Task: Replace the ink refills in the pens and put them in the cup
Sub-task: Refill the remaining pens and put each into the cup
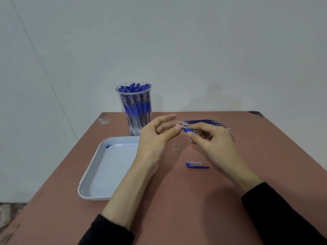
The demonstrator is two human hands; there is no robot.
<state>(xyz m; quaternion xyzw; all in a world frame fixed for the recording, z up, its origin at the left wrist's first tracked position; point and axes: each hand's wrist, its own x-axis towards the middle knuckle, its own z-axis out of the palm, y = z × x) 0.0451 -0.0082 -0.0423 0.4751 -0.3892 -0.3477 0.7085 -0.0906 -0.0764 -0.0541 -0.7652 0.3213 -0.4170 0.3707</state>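
A blue cap (197, 165) lies nearest me on the worktop (177, 200). My right hand (214, 140) curls its fingers round the pen (190, 130), and my left hand (154, 138) pinches its tip, the other fingers spread. Beyond lie the refills (208, 122), with the full cup (134, 106) far left.

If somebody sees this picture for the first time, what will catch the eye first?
Probably the clear cup crowded with blue pens, standing at the far edge of the table. Next, in the middle, the right hand holds a pen by its blue grip, with the left hand at its tip. A pale tray with a blue ink smear lies at the left.
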